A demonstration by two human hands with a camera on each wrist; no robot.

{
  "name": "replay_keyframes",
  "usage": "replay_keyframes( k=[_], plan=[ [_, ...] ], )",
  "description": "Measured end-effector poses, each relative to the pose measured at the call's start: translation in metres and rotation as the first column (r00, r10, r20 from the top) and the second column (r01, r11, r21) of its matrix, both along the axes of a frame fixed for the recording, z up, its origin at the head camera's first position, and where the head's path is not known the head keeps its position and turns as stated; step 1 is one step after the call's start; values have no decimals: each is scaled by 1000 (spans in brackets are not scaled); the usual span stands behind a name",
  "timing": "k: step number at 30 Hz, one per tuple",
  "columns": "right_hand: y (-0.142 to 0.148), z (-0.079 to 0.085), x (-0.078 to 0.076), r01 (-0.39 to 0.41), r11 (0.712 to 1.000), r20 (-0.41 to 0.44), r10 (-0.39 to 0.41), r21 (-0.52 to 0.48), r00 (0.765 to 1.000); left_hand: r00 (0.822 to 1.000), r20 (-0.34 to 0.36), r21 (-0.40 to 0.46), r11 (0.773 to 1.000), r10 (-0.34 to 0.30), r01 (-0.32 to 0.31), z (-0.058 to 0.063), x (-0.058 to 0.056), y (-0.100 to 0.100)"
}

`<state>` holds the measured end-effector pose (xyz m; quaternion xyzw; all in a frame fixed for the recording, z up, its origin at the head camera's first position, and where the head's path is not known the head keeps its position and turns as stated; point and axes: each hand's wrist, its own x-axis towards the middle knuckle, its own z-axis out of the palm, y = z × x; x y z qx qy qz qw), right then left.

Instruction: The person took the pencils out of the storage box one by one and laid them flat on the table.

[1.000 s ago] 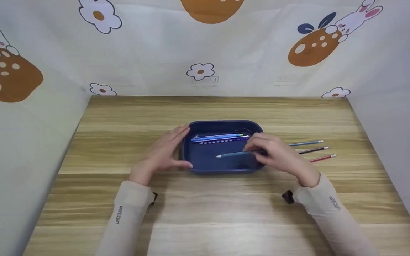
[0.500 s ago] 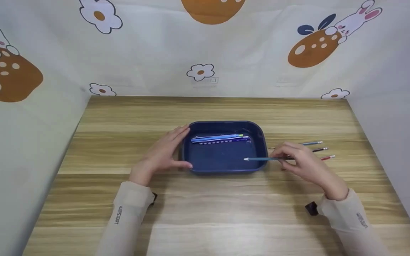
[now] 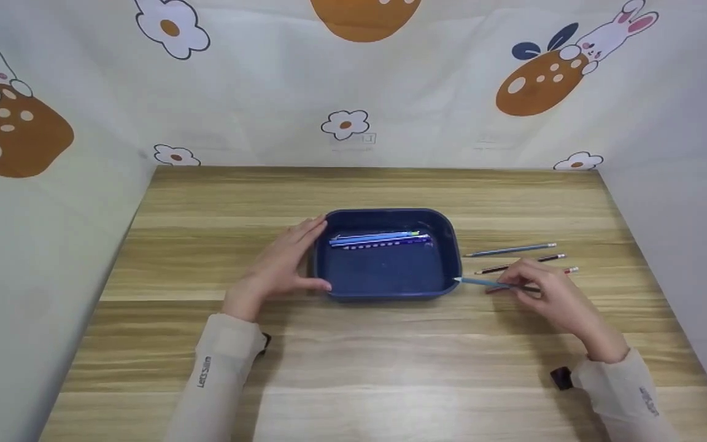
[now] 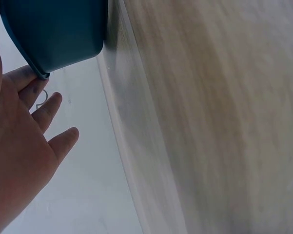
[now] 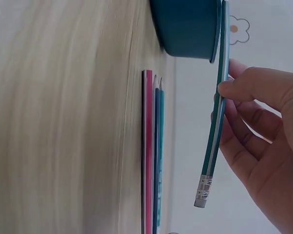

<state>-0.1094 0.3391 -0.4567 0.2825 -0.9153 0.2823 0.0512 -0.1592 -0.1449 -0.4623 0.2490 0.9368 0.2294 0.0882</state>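
My left hand (image 3: 277, 264) rests at the left end of a dark blue tray (image 3: 384, 296), thumb and fingers straight and spread along its rim. In the left wrist view, fingertips (image 4: 36, 85) touch the corner of the tray (image 4: 63, 34). My right hand (image 3: 553, 294) pinches a blue-green pencil (image 3: 479, 282) between thumb and fingers, its sharpened tip by the tray's right rim. The right wrist view shows this pencil (image 5: 217, 122) raised above the table, its eraser end pointing away from the tray. Beneath the hand lies a red pencil (image 5: 148, 146), partly hidden in the head view.
A blue pencil (image 3: 513, 250) and a black pencil (image 3: 493, 269) lie beside the red one, right of the tray. Inside the tray, light blue (image 3: 372, 237) and purple dotted (image 3: 390, 244) writing tools lie along the back. Printed cloth walls (image 3: 267, 92) enclose the wooden table (image 3: 353, 368).
My right hand has moved from over the tray to the right and nearer the front, bringing the blue-green pencil out of it. The left hand has stayed put.
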Motion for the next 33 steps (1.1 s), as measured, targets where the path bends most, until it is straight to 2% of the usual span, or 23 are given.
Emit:
replay_keyframes(
  k=[5,16,22,28,33],
  plan=[
    [12,-5,4,27,1000,-25,-27,6,999,1000,3,4,1000,2,-2,-1,1,-1],
    [30,-17,8,29,999,8,-30,33,1000,1000,-16,-13,1000,-17,17,-1,-1,-1],
    [35,-21,11,46,995,91,-54,92,994,1000,-21,-12,1000,-15,15,-2,0,-1],
    [40,-22,11,47,989,188,-73,139,979,1000,-22,-6,1000,-13,13,-2,0,-1],
    [44,-21,9,38,988,190,-67,153,979,1000,-18,-8,1000,-12,12,-3,0,-1]
  ],
)
